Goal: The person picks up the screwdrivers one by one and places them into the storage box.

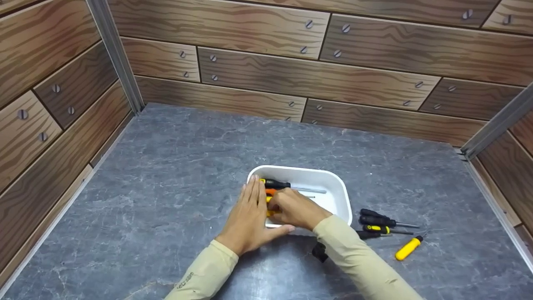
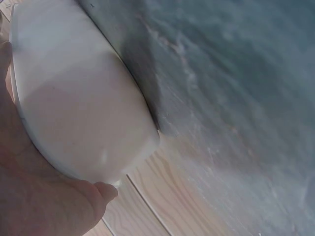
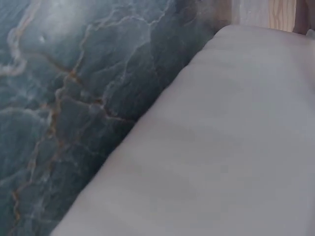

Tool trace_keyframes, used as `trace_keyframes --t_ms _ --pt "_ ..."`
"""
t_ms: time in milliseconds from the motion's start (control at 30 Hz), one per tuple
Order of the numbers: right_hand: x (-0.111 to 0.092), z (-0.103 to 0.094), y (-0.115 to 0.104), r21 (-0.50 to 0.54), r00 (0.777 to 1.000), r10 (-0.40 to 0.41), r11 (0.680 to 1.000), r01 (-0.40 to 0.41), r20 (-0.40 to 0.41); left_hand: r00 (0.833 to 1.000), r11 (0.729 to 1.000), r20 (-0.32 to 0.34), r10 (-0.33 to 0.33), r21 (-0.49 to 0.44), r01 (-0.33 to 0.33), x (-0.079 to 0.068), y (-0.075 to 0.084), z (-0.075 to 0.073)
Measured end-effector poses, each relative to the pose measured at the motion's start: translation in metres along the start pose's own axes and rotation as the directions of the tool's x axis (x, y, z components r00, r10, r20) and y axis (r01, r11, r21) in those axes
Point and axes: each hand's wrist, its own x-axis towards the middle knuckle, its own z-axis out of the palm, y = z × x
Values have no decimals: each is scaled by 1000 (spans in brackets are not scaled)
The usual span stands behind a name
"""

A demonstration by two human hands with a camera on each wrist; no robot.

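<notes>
Grey marbled tabletop (image 1: 187, 166) carries a white tray (image 1: 348, 200). The left hand (image 1: 245, 221) lies with straight fingers along the tray's left end, probably to steady it. The right hand (image 1: 299, 208) curls its fingers inside; whether they grip something, I cannot tell. Screwdrivers (image 1: 278, 183) lie there, visible handles leftward, perhaps for order.

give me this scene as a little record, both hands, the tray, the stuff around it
left hand: fingers straight, over the left end of the tray
right hand: in the tray, fingers curled, grip hidden
tray: white, holding screwdrivers
right of tray: loose screwdrivers, yellow-handled tool
by right sleeve: black object, partly hidden
surface: grey marbled tabletop
</notes>
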Motion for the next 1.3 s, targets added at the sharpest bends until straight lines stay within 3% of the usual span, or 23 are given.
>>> trace_keyframes --t_ms 267,567,767,1067,1300 --pt "0 4 4 -18 994 -19 1000 17 -110 1000 1000 2 -3 21 3 1 1 0" --pt "-6 3 5 -16 991 -4 1000 2 -131 1000 1000 17 -11 5 11 0 1 0" --pt "-20 -11 8 3 983 26 1000 -26 -181 999 1000 42 -27 14 26 0 1 -1" --pt "-70 -54 14 5 917 8 1000 -6 -399 997 998 62 -36 57 33 2 2 -1" --pt "-135 -79 43 -26 855 91 992 -121 -511 994 997 93 -59 60 54 1 3 -2"
